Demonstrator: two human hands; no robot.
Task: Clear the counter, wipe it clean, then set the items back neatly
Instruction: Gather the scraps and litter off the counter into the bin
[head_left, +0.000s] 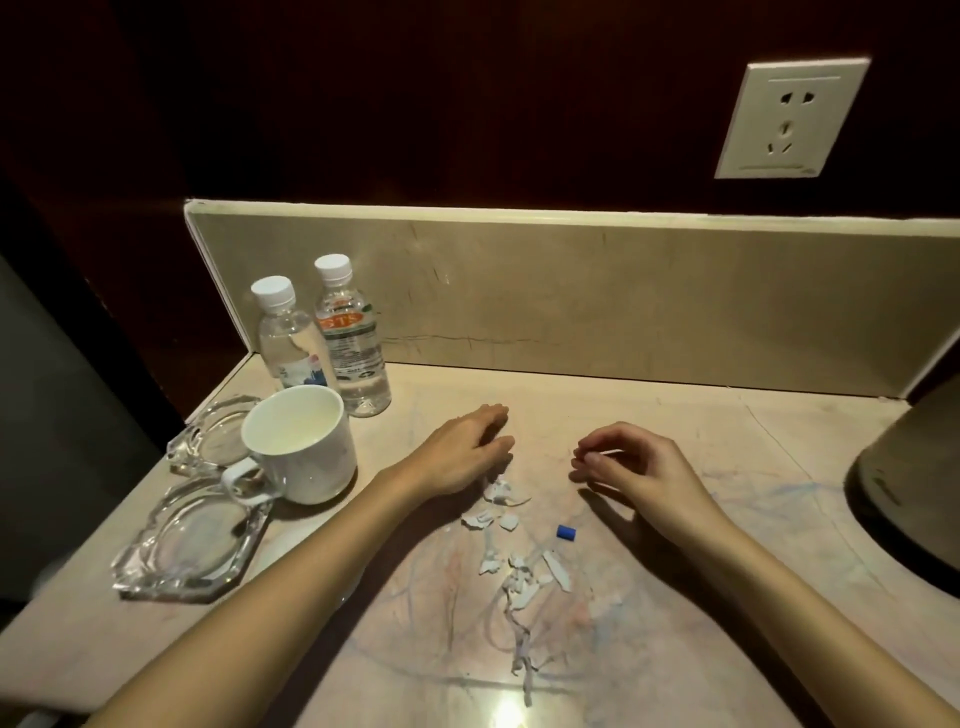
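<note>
Torn white paper scraps (511, 561) and a small blue cylinder (566, 533) litter the middle of the beige counter (727, 597), which bears faint blue and red scribbles. My left hand (462, 454) rests palm down on the counter, fingers relaxed, just above the topmost scraps. My right hand (631, 470) hovers to the right of it with loosely curled fingers, and nothing shows between them. At the left stand two clear water bottles (358, 343) (288, 338), a white mug (301, 447) and two glass ashtrays (192, 545) (215, 434).
A low stone backsplash (623, 301) runs along the counter's back. Above it on the dark wall is a white power socket (789, 119). A dark rounded object (914, 493) sits at the right edge. The counter's left edge drops off beside the ashtrays.
</note>
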